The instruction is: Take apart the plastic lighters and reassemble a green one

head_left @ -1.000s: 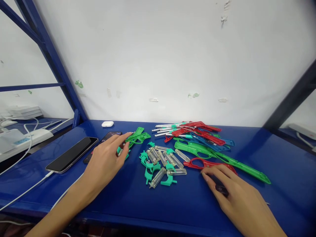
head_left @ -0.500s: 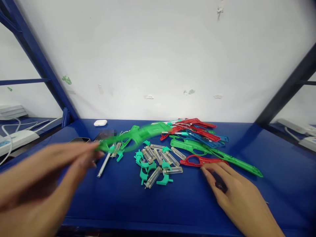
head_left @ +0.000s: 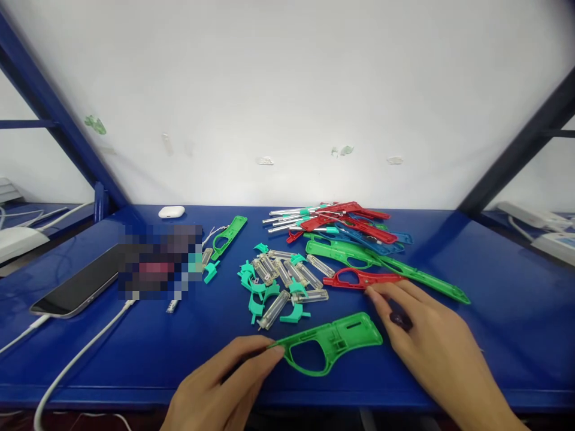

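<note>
In the head view, my left hand (head_left: 224, 380) pinches the narrow end of a green plastic lighter shell half (head_left: 344, 338), hollow side up, low over the table's front. My right hand (head_left: 426, 335) is curled around a dark rounded object (head_left: 401, 321), mostly hidden in the palm. Its fingertips touch or overlap the right part of a red lighter shell half (head_left: 354, 278). Between the hands and the wall lie several clear fuel tanks (head_left: 276, 310) and teal triggers (head_left: 294, 313). Just behind the red piece are long green shell halves (head_left: 417, 278).
A pile of red and blue shells with metal tubes (head_left: 350, 221) lies by the wall. At left are a phone (head_left: 83, 284) with a white cable (head_left: 85, 353), a blurred patch, a white earbud case (head_left: 171, 212) and another green shell (head_left: 230, 236). Blue posts (head_left: 507, 129) flank the table.
My left hand has swung the green shell half from the left down to the front centre. My right hand stays by the red piece. The view has shifted slightly, showing the phone.
</note>
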Demonstrator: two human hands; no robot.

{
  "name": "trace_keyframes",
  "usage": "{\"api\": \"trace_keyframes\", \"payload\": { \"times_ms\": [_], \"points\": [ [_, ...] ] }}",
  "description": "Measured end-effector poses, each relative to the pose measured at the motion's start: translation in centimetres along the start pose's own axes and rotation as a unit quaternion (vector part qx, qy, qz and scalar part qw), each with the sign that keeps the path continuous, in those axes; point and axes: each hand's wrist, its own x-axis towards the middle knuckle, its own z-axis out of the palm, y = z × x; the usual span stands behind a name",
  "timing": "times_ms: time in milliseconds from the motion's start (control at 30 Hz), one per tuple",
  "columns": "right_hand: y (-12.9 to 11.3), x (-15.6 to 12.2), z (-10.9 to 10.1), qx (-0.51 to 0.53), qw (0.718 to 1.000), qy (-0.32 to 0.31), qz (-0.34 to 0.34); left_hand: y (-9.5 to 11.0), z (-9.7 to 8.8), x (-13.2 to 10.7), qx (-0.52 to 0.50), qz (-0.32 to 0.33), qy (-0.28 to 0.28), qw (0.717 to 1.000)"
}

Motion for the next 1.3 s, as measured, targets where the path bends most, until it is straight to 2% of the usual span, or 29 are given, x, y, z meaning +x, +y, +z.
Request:
{"api": "trace_keyframes", "payload": {
  "times_ms": [200, 433, 567, 633, 767, 800, 900, 1067, 1300],
  "points": [
    [0.2, -0.1, 0.0, 0.016, 1.000, 0.004, -0.020, 0.1, 0.3, 0.4, 0.030, 0.038, -0.005, 0.999],
    [-0.1, 0.0, 0.1, 0.002, 0.999, 0.013, -0.031, 0.4, 0.6, 0.7, 0.043, 0.029, 0.013, 0.999],
    [0.0, 0.0, 0.2, -0.013, 0.999, 0.025, -0.045, 0.6, 0.2, 0.8, 0.035, 0.049, 0.009, 0.998],
    [0.1, -0.1, 0.3, -0.017, 0.998, 0.027, -0.050, 0.3, -0.3, 1.0, 0.044, 0.046, 0.025, 0.998],
    [0.2, -0.1, 0.6, -0.024, 0.997, 0.038, -0.055, -2.4, -2.7, 1.9, 0.174, -0.016, 0.100, 0.980],
    [0.3, 0.0, 0.7, -0.025, 0.997, 0.042, -0.056, -3.4, -3.5, 2.3, 0.225, -0.053, 0.106, 0.967],
    [0.3, 0.0, 0.8, -0.025, 0.997, 0.047, -0.059, -6.1, -5.6, 3.3, 0.283, -0.124, 0.115, 0.944],
    [0.4, -0.3, 0.9, -0.030, 0.996, 0.056, -0.064, -8.1, -7.3, 4.4, 0.307, -0.196, 0.069, 0.929],
    [0.6, -0.2, 1.0, -0.035, 0.995, 0.053, -0.072, -9.6, -7.4, 6.2, 0.315, -0.243, -0.023, 0.917]
  ]
}}
